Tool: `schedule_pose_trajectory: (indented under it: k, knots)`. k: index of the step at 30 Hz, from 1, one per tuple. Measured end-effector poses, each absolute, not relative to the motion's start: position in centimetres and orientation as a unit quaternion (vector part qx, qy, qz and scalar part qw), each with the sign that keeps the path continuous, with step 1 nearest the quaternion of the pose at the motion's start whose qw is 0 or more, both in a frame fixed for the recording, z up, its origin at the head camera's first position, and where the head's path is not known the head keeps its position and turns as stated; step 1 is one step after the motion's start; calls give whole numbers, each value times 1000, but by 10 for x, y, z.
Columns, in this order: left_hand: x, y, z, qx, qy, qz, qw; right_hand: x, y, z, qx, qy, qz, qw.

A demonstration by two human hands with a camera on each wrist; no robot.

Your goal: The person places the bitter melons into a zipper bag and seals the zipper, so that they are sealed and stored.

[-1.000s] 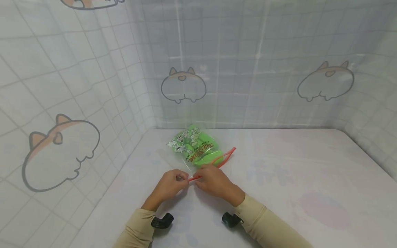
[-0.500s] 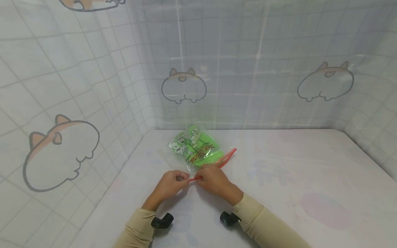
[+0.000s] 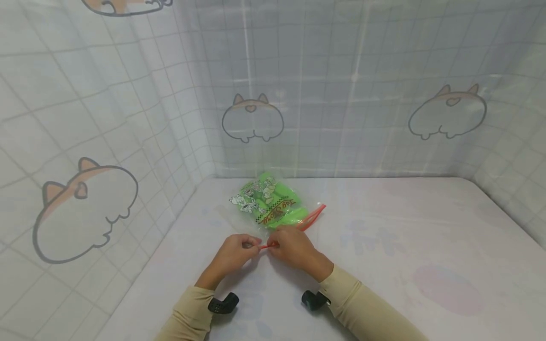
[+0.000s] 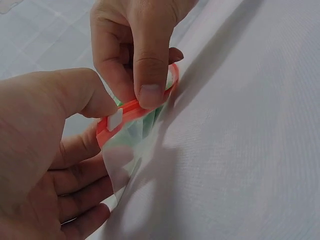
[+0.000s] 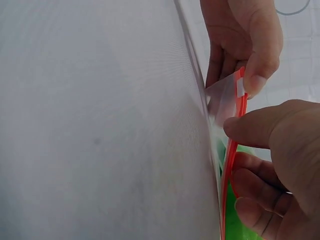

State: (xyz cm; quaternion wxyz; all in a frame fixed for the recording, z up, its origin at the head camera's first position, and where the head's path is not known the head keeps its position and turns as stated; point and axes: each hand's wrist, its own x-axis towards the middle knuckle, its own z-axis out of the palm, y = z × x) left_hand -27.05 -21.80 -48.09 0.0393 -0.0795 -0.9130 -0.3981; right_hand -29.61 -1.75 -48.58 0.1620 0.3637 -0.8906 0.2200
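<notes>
A clear zip bag (image 3: 256, 208) printed with cartoon figures and "Toy Story" lettering lies on the table, with something soft-looking and bright green (image 3: 294, 218) inside. Its red zip strip (image 3: 313, 216) runs along the near right edge. At the strip's near left end my left hand (image 3: 236, 251) pinches the corner, thumb beside the white slider (image 4: 115, 119). Just to the right, my right hand (image 3: 294, 248) pinches the strip between thumb and fingers. A short stretch of red strip shows between both hands. Farther along, the strip's two edges look slightly apart.
The bag lies near the back left of a white table (image 3: 384, 246) with faint pink and grey patterns. White grid-patterned curtains (image 3: 324, 94) with animal drawings stand behind and at both sides. A black wrist camera (image 3: 223, 303) sits at each cuff.
My right wrist and sleeve have shifted slightly left, and the right fingertips have moved a little on the strip. The left hand has barely moved and both hands keep their pinch.
</notes>
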Motion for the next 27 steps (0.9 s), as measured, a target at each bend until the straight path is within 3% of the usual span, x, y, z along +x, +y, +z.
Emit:
schedule_pose_trajectory:
  k: [13, 27]
  knots:
    - [-268, -239, -472, -190, -915, -356, 21, -297, -17, -486, 349, -899, 210, 163]
    - [-273, -240, -480, -205, -915, -333, 95, -299, -20, -486, 367, -883, 237, 171]
